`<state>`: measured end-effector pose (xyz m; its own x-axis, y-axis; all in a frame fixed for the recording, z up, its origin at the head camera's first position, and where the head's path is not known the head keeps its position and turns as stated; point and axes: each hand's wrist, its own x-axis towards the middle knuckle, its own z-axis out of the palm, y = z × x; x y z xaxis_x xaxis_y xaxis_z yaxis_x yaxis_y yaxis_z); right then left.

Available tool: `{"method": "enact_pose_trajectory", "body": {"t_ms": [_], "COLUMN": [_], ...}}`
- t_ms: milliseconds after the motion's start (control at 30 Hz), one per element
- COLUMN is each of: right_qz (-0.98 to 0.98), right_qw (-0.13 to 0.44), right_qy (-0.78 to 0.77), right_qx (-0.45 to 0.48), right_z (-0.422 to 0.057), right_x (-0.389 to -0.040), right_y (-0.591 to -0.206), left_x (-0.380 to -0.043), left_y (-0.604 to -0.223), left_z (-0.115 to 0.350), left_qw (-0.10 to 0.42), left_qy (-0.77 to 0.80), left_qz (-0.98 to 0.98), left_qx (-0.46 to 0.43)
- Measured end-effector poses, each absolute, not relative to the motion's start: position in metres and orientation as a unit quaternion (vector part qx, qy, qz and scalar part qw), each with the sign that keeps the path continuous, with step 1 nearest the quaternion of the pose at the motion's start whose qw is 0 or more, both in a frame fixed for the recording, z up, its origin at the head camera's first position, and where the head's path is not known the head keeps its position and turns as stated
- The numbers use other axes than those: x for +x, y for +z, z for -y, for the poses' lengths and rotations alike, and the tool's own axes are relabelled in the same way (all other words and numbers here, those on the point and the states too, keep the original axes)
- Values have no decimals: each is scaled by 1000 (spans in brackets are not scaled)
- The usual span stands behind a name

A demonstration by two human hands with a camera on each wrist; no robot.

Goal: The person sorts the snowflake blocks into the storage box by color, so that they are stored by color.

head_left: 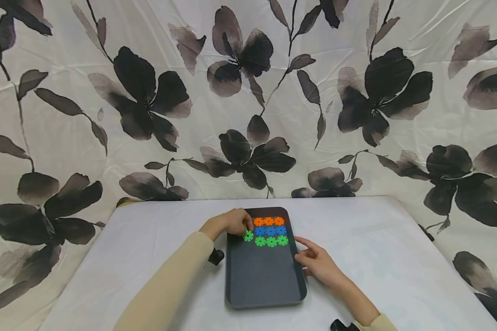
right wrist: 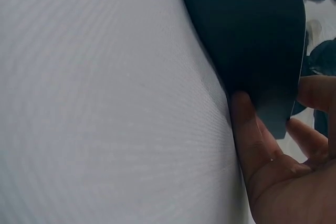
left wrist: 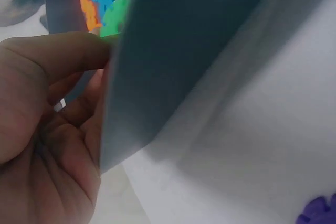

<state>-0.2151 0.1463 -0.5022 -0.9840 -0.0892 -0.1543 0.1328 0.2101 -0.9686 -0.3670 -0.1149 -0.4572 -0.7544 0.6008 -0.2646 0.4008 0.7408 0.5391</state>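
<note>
A dark grey tray [head_left: 265,280] lies on the white-covered table. Over its upper left part, my left hand [head_left: 232,223] pinches a green gear-shaped piece [head_left: 248,236] at the left of the green row. In the left wrist view, my left fingertips meet that green piece [left wrist: 114,17] beside the tray's wall. To its right sit rows of orange pieces [head_left: 269,221], blue pieces [head_left: 270,231] and green pieces [head_left: 271,242]. My right hand [head_left: 319,262] holds the tray's right edge, some fingers at the rim and one against the outer wall [right wrist: 252,35].
A purple piece [left wrist: 318,211] lies on the table outside the tray in the left wrist view. White cloth [head_left: 397,257] covers the table, and a floral curtain [head_left: 248,105] hangs behind it. Black wrist devices [head_left: 216,256] are on both arms.
</note>
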Motion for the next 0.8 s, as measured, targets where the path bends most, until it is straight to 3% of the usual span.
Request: {"method": "enact_pose_trajectory", "body": {"t_ms": [433,800], "right_qz": [-776,-767], "right_qw": [92,91], "right_qy": [-624,-635], "right_qx": [12,9], "right_z": [-145,-144], "right_x": [-216,-216], "right_y": [-503,-505], "left_x": [-354,-348], "left_y": [-463,-465], "left_z": [124,124], "left_qw": [164,170], "left_qy": [238,228], "left_qz": [-909,-910], "left_qx": [301,302]}}
